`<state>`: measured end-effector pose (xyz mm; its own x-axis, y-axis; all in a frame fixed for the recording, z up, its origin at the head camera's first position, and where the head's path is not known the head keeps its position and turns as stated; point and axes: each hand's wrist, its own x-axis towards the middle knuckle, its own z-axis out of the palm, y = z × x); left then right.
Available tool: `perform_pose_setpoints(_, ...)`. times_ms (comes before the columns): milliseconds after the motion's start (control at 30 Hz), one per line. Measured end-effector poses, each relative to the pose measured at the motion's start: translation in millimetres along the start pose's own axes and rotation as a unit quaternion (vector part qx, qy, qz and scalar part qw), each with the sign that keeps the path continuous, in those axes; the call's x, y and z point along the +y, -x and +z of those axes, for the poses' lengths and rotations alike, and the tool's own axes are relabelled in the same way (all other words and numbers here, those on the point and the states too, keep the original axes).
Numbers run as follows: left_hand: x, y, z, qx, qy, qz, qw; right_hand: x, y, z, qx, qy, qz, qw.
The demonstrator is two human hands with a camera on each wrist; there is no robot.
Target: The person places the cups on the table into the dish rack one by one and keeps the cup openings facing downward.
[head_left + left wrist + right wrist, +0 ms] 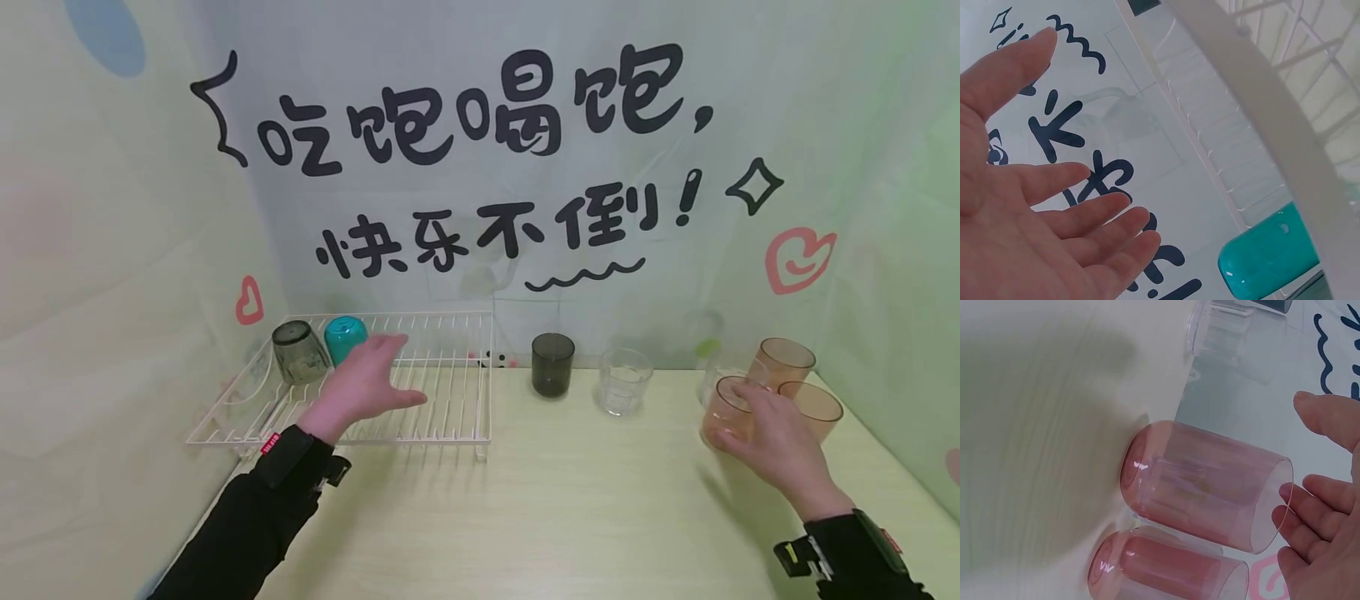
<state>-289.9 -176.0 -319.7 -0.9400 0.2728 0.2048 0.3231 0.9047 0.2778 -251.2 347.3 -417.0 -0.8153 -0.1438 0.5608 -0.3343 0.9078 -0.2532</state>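
My left hand is held over the white wire rack, thumb and fingers spread, holding nothing. Just beyond it on the rack is an upside-down teal cup, also seen at the lower right of the left wrist view. Beside that cup, a dark grey glass leans upside down. On the right, my right hand reaches to the nearest of several upright clear orange glasses. In the right wrist view, fingers are by the rim of this glass, while the thumb stands apart from it.
The wire rack stands at the table's back left. Along the back edge of the table are an upright dark glass and a clear glass. Another clear glass is partly hidden behind the orange ones. A printed cloth hangs behind.
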Motion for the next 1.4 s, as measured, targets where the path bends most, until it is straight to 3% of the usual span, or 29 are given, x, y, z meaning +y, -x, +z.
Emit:
perform_pose_setpoints(933, 20.6, 11.0, 18.2, -0.005, 0.009, 0.032, 0.9994, 7, -11, 11.9, -0.018, 0.077, -0.02, 0.997)
perform_pose_setpoints(1400, 30.3, 14.9, 19.0, -0.011, 0.013, 0.038, 0.9991, 11, -8, 19.9, 0.04, 0.1, -0.084, 0.991)
